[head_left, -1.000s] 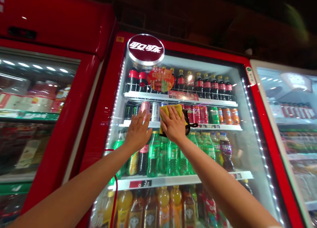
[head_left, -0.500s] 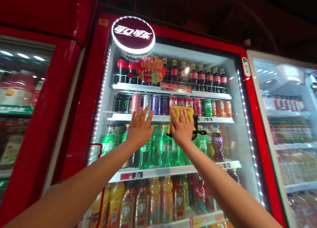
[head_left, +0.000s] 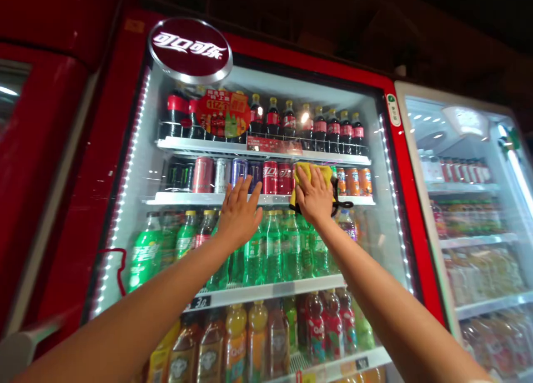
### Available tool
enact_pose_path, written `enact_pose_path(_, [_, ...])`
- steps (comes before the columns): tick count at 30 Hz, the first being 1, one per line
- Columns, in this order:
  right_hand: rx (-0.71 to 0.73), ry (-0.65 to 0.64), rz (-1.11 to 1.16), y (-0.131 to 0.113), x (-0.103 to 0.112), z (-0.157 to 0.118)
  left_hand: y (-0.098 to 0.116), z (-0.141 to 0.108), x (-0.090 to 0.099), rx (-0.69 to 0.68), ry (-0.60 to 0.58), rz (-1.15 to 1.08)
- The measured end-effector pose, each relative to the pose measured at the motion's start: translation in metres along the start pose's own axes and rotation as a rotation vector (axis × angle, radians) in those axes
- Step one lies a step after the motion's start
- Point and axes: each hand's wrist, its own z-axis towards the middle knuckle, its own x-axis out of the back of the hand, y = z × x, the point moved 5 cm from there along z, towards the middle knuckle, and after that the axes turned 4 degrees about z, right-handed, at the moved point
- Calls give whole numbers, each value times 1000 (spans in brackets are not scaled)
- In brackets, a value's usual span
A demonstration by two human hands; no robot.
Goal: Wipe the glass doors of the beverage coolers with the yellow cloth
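A large glass door with a red frame (head_left: 410, 205) closes off a lit drinks cooler. My right hand (head_left: 315, 197) presses a yellow cloth (head_left: 325, 174) with black edging against the glass, in front of the row of cans; a black loop hangs out at the cloth's right. Left of it, my left hand (head_left: 240, 213) rests on or just before the glass, fingers spread, nothing in it. Behind the hands are cans (head_left: 270, 177) and green bottles (head_left: 273, 250).
A round sign (head_left: 190, 50) and a red promotional sticker (head_left: 224, 114) are at the door's upper left. A red cord (head_left: 121, 269) hangs at the left. Another cooler with a pale frame (head_left: 420, 205) stands to the right, and a red one to the left.
The view has shifted, so the cooler appears farther left. My right hand and the cloth have moved right across the glass, towards the orange cans. My left hand has also moved right over the cans.
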Motion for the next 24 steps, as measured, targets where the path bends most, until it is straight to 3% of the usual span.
enact_pose_path(3, [-25, 25, -5, 16, 4, -45, 9, -3, -2, 17, 0, -2])
enact_pose_path(7, [66, -83, -39, 0, 5, -73, 20, -5, -2, 47, -2, 12])
enact_pose_path(9, [136, -130, -31, -12, 5, -64, 27, -2, -4, 50, -1, 8])
enact_pose_path(12, [198, -141, 15, -18, 4, -27, 40, 4, -8, 44, 3, 1])
enact_pose_path(17, [123, -80, 57, 14, 1, 34, 59, 14, -20, 11, 6, 23])
enact_pose_path(20, [26, -26, 53, 44, 2, 37, 62, 16, -23, -7, 11, 35])
enact_pose_path(24, [-150, 42, -3, 74, 3, 6, 59, 11, -22, -48, 17, 31])
